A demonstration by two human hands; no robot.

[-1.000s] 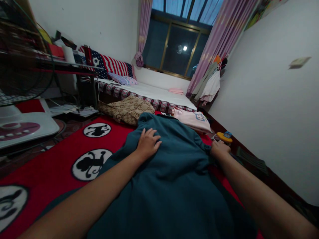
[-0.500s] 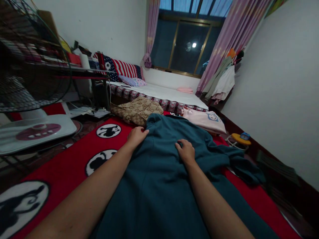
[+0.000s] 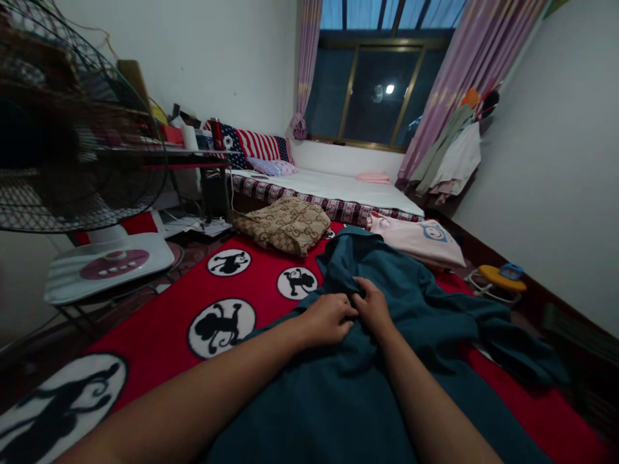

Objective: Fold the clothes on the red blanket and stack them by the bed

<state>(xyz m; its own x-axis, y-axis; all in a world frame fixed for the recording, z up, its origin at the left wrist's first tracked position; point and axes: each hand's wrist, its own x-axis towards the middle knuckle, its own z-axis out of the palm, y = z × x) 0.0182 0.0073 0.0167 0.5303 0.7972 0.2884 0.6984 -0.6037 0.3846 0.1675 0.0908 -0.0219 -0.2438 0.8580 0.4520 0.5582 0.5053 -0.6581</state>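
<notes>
A green coat (image 3: pixel 329 399) is spread across the lower middle of the frame, on a red blanket (image 3: pixel 164 341). Its upper left part is bunched up near the middle, and one sleeve (image 3: pixel 517 341) is stretched toward the lower right. The left hand (image 3: pixel 331 319) is curled nearly closed over the bunched cloth, with some fingertips hidden. The right hand (image 3: pixel 372 306) is bent just beside it, and a bit of cloth seems to be pinched by thumb and fingers. How tight the grip is cannot be told. The cloth looks soft and floppy, so it should be bent with ease, but creased with ease too. It is likely not heavy, though its loose parts may be dragged along. Nothing on it looks easily broken. It is best held by its edges, at the shoulder and the long side, with both hands set well apart.
</notes>
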